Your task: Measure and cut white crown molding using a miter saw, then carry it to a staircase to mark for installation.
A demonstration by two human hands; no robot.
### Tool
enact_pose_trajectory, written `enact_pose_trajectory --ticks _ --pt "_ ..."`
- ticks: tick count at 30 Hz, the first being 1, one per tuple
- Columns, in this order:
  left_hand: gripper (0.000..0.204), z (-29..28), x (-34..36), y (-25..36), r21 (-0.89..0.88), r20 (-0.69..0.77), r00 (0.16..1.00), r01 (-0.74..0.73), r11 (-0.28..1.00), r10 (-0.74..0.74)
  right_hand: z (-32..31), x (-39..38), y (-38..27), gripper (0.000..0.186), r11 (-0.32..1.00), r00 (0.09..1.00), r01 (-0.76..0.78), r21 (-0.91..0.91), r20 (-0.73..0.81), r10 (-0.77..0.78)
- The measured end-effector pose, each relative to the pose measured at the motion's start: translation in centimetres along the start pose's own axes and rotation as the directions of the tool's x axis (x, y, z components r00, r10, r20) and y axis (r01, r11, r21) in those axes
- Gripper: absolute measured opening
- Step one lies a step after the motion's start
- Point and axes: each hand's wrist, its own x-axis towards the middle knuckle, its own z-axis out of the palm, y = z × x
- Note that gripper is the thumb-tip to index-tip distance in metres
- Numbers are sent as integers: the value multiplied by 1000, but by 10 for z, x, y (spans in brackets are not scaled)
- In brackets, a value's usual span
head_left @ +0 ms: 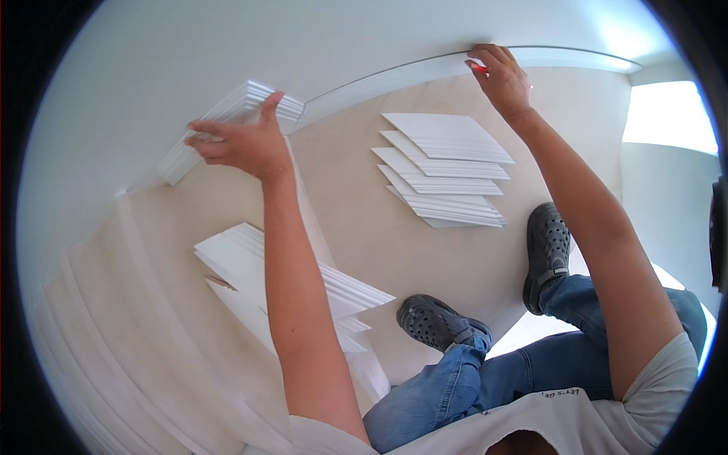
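Against the white wall, my left hand [236, 142] grips a short, ridged white trim piece [171, 167], fingers over its face and thumb at the upper right. The piece lies at the left end of a long white skirting strip [569, 58] along the wall's foot. On that strip's top edge rests my right hand [500, 80], its fingers curled round a small red object [478, 68], mostly hidden. Between my hands, lower down, a fanned stack of cut white panels [444, 135] lies on the beige floor. A second, looser pile [227, 250] is partly under my left forearm.
Long pale strips [129, 227] run along the floor at the left. My feet in dark perforated clogs [432, 322] are at the lower middle and right. At the right are a wall [660, 189], a bright opening [667, 114] and a dark object at the edge [713, 227].
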Motion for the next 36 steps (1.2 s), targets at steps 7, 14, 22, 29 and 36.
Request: enact_pose_trajectory --ticks 7,14,22,29,36 --pt "152 -3 6 2 -48 75 993 95 994 -91 -35 -26 100 29 970 995 -35 -242 -104 10" --pt "148 -1 5 -6 -215 125 988 120 969 -94 -41 0 125 28 965 995 99 -241 36 -94" --pt "146 16 2 -7 -263 79 993 110 959 -92 -40 6 139 26 972 994 8 -234 105 18" --pt "143 12 2 -11 -273 77 993 105 956 -88 -25 4 128 23 975 1000 -24 -223 1 25" --pt "140 10 3 -4 -229 113 987 141 963 -118 -17 -2 107 20 967 995 -101 -236 -49 91"
